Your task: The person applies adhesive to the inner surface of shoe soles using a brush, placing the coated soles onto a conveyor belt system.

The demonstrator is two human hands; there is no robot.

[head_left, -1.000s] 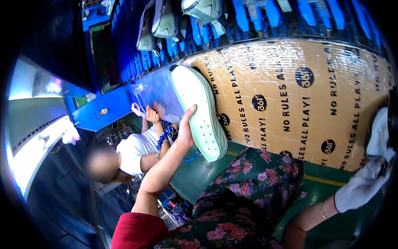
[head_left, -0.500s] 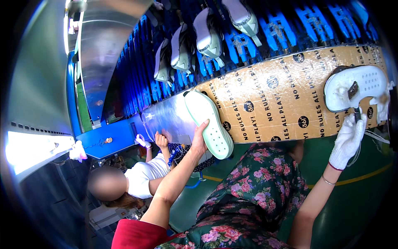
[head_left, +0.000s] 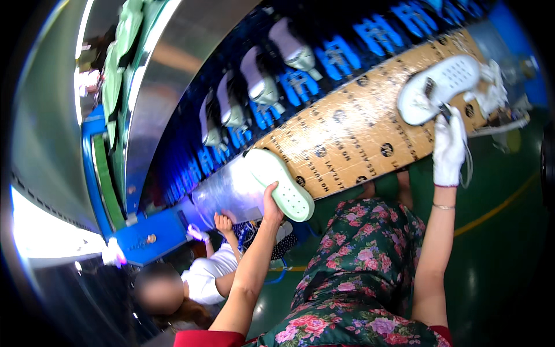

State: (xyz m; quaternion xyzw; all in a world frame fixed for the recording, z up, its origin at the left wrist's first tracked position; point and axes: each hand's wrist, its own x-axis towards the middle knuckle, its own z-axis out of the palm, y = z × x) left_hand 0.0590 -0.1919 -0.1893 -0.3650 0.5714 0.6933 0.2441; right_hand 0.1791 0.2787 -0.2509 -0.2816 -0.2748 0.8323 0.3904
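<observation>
"Gripping the pale green sole [head_left: 281, 185] is our left hand [head_left: 272, 205], thumb at its left edge, fingers out of sight beneath. How does the sole lie against the edges?"

"Its far part lies over the left end of the cardboard sheet [head_left: 347, 133], and its near end juts past the near edge, above the green floor [head_left: 497, 248]. Whether it touches the cardboard, we cannot tell."

"And our right hand [head_left: 448, 151]?"

"Well apart from the left, in a white glove, closed around a dark-handled tool [head_left: 444, 113] at the white sole [head_left: 448, 84], on the cardboard's right. Our wrist is beyond the near edge."

"What room have we between?"

"A wide stretch of cardboard separates the two soles. Blue clamps [head_left: 336, 59] line its far edge, with shoe uppers [head_left: 258, 75] among them toward the left; our arms have their open side near us."

"And the ends?"

"On the right, crumpled white material [head_left: 491, 89] sits just beside the white sole. On the left, a co-worker [head_left: 211, 277] is near our forearm."
</observation>
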